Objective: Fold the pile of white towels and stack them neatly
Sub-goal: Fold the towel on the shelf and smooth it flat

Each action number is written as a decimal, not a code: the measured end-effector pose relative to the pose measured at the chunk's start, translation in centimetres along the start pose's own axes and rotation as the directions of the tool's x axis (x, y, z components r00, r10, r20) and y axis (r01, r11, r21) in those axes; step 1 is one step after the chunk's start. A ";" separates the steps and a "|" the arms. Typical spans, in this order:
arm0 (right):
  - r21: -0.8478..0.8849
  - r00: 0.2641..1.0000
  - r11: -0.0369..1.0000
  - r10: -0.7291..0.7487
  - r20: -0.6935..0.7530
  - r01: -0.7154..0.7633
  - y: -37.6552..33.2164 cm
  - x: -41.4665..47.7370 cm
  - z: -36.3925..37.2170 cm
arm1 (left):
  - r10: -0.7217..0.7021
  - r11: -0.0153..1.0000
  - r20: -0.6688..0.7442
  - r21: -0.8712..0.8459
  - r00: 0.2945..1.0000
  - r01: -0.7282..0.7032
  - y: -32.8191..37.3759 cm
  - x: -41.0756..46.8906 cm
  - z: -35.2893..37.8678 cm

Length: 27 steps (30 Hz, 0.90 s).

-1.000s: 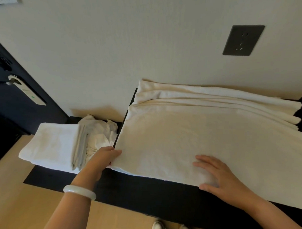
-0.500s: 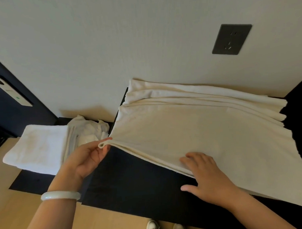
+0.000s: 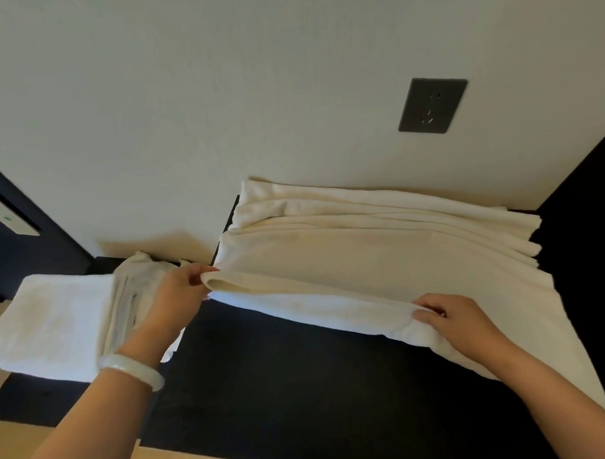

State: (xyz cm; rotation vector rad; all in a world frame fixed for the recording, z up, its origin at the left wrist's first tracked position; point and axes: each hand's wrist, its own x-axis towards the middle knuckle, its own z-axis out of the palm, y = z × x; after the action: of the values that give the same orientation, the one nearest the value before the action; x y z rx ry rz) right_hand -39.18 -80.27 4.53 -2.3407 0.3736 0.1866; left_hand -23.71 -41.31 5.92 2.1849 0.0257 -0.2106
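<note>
Linen in three lots sits on the dark table (image 3: 300,394). Biggest is the large towel (image 3: 381,257), cream-white, spread from the middle of the view out to 3 o'clock. Its far part is bunched in long ridges against the pale wall (image 3: 221,94). Its near edge is held up off the table and turned back on itself, showing a soft rolled lip.

The left hand (image 3: 180,297), at about 9 o'clock from the centre, pinches the left corner of that edge, its fingers (image 3: 201,270) curled round the cloth. The right hand (image 3: 460,323), near 4 o'clock, grips the same edge farther along, with the thumb (image 3: 423,316) pressed on the near face and the fingers bent over the top (the fabric puckers just under them). A pale bracelet (image 3: 133,371) rings the left wrist.

At 9 o'clock, at the table's left end, lies the folded stack (image 3: 54,327) of white towels, its layered edges facing right. Just beyond it, toward 10 o'clock and close to the foot of the wall, is the crumpled heap (image 3: 141,267) of unfolded towels, partly hidden by the left hand.

A dark wall socket (image 3: 432,105) sits at 1 o'clock, above the large towel. A dark door (image 3: 21,266) with a pale plate (image 3: 6,219) shows at the far left edge.
</note>
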 end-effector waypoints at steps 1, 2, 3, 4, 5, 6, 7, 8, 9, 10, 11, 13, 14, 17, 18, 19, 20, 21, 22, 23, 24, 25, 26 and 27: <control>0.023 0.999 0.999 0.033 -0.011 -0.032 0.1 0.5 -0.5 | 0.029 0.999 -0.016 0.034 0.999 -0.028 0.5 0.2 0.0; 0.046 0.998 0.997 0.066 -0.014 -0.065 0.0 0.9 -1.0 | 0.054 0.998 -0.028 0.041 0.998 -0.053 1.0 0.4 0.0; 0.063 0.996 0.994 0.094 -0.004 -0.094 -0.1 1.2 -1.6 | 0.065 0.998 -0.029 0.019 0.997 -0.064 1.5 0.4 -0.2; 0.078 0.994 0.991 0.109 0.022 -0.110 -0.3 1.4 -2.3 | 0.064 0.997 -0.004 -0.032 0.998 -0.065 1.8 0.5 -0.6; 0.097 0.991 0.988 0.115 0.070 -0.122 -0.4 1.5 -3.0 | 0.059 0.993 0.050 -0.102 0.997 -0.054 2.2 0.3 -1.2; 0.126 0.984 0.984 0.112 0.139 -0.130 -0.5 1.3 -3.8 | 0.060 0.981 0.120 -0.190 0.991 -0.036 2.5 0.0 -1.9; 0.169 0.970 0.976 0.098 0.223 -0.138 -0.6 1.0 -4.6 | 0.059 0.966 0.196 -0.259 0.979 -0.006 2.7 -0.2 -2.7; 0.231 0.946 0.961 0.075 0.316 -0.153 -0.5 0.5 -5.5 | 0.044 0.949 0.273 -0.311 0.961 0.045 2.8 -0.5 -3.5; 0.300 0.907 0.935 0.046 0.418 -0.186 -0.2 -0.1 -6.3 | 0.030 0.937 0.349 -0.336 0.937 0.095 2.7 -0.7 -4.4; 0.358 0.850 0.903 0.014 0.527 -0.237 0.1 -0.6 -7.1 | 0.022 0.920 0.434 -0.361 0.901 0.151 2.7 -1.0 -5.3; 0.390 0.768 0.873 -0.028 0.640 -0.294 0.3 -1.1 -7.8 | 0.020 0.909 0.513 -0.368 0.858 0.199 2.6 -1.2 -6.2; 0.381 0.571 0.848 -0.118 0.813 -0.368 0.1 -1.8 -9.1 | 0.025 0.900 0.629 -0.352 0.777 0.257 3.0 -1.9 -7.5; 0.377 0.523 0.851 -0.147 0.839 -0.365 -0.1 -1.8 -9.6 | 0.030 0.896 0.660 -0.351 0.751 0.273 3.2 -2.1 -7.8; 0.323 0.700 0.907 -0.044 0.712 -0.271 -1.3 0.1 -10.0 | -0.001 0.920 0.570 -0.323 0.821 0.225 3.6 -1.6 -6.7; 0.291 0.816 0.933 0.007 0.578 -0.213 -1.6 1.3 -9.7 | -0.024 0.926 0.488 -0.318 0.872 0.203 3.7 -1.2 -5.7; 0.265 0.915 0.951 0.041 0.401 -0.159 -1.7 2.6 -9.1 | -0.058 0.934 0.376 -0.306 0.925 0.183 3.7 -0.7 -4.5; 0.238 0.974 0.964 0.063 0.216 -0.115 -1.7 3.8 -8.4 | -0.089 0.943 0.267 -0.289 0.960 0.168 3.6 -0.1 -3.2; 0.214 0.995 0.973 0.075 0.066 -0.088 -1.5 4.9 -7.5 | -0.102 0.947 0.174 -0.284 0.979 0.149 2.9 0.8 -1.9; 0.191 0.996 0.978 0.084 -0.021 -0.079 -1.2 5.7 -6.7 | -0.114 0.952 0.123 -0.271 0.986 0.144 2.4 1.4 -0.7; 0.161 0.994 0.983 0.100 -0.048 -0.091 -0.7 6.2 -5.9 | -0.128 0.958 0.101 -0.244 0.987 0.149 1.7 2.1 0.5; 0.123 0.991 0.985 0.129 -0.030 -0.124 -0.1 6.4 -5.2 | -0.141 0.967 0.101 -0.199 0.985 0.159 1.0 2.6 1.5; 0.082 0.986 0.983 0.165 0.012 -0.165 0.6 6.3 -4.7 | -0.153 0.977 0.103 -0.134 0.983 0.166 0.5 3.1 2.4; 0.054 0.979 0.978 0.196 0.059 -0.199 1.3 6.1 -4.5 | -0.167 0.982 0.092 -0.067 0.982 0.174 0.3 3.2 2.9; 0.044 0.972 0.975 0.212 0.098 -0.217 1.9 5.8 -4.4 | -0.178 0.983 0.068 -0.024 0.982 0.180 0.1 3.4 3.3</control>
State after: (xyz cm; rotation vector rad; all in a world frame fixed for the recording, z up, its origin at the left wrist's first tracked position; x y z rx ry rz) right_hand -34.20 -85.89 5.06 -2.2268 0.5783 0.3831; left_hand -20.81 -44.26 3.61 2.1446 0.1886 -0.3812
